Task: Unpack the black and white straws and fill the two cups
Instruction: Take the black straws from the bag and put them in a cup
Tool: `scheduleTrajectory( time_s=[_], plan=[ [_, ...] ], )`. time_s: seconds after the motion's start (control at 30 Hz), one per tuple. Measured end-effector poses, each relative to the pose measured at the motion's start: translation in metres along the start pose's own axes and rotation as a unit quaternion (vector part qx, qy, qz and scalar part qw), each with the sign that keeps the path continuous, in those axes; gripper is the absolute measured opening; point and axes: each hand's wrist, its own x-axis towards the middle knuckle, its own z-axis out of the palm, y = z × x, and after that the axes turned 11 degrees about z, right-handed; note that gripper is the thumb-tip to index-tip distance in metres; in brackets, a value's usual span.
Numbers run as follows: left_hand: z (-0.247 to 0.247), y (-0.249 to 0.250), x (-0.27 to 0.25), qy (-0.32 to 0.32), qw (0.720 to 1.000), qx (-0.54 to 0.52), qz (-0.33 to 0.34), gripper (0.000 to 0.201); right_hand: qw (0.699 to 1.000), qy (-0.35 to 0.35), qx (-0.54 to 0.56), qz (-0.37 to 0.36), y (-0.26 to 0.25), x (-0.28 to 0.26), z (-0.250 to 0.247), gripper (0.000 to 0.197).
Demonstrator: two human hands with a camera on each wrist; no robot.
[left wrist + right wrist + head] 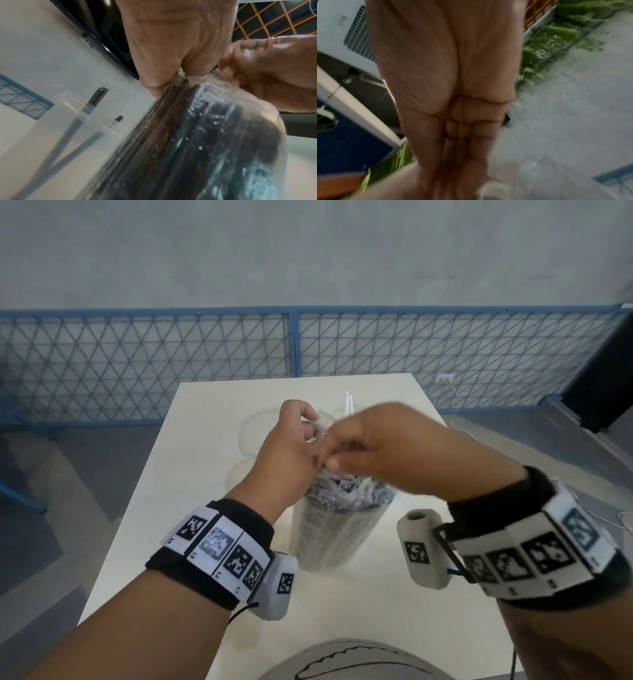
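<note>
Both hands, left (291, 446) and right (373, 446), pinched the clear plastic-wrapped bundle of black straws (334, 529) at centre frame; a sudden tear could scatter straws across the surface (171, 508)

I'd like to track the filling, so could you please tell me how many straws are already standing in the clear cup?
2, both in the clear cup left of the wrapped pack: one long straw and a shorter one beside it. The hands hide part of the table, so more may exist.

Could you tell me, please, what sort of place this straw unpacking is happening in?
Probably an indoor workshop or lab space, not a home: a bare concrete wall, a blue mesh fence behind a plain white table, and a concrete floor. The hands wear tracking markers.
</note>
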Motion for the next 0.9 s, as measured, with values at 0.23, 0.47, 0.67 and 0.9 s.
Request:
scheduleTrajectory(
  time_s=[0.23,0.47,0.67,0.9],
  plan=[
    [-0.001,0.001,-0.018,0.051,0.996,-0.07,0.036,0.022,0.972,0.038,-0.232,0.001,0.027,0.016,0.038,0.012],
    [0.021,-0.011,-0.05,-0.05,0.996,-0.074,0.001,0.131,0.964,0.015,-0.26,0.05,0.02,0.017,0.032,0.037],
    [0.027,-0.03,-0.053,-0.102,0.992,-0.065,-0.032,0.136,0.96,-0.058,-0.26,0.089,0.012,0.015,0.026,0.025],
    [0.024,-0.041,-0.056,-0.067,0.997,-0.047,-0.006,0.133,0.936,-0.191,-0.262,0.135,0.002,0.031,0.035,0.037]
  ],
)
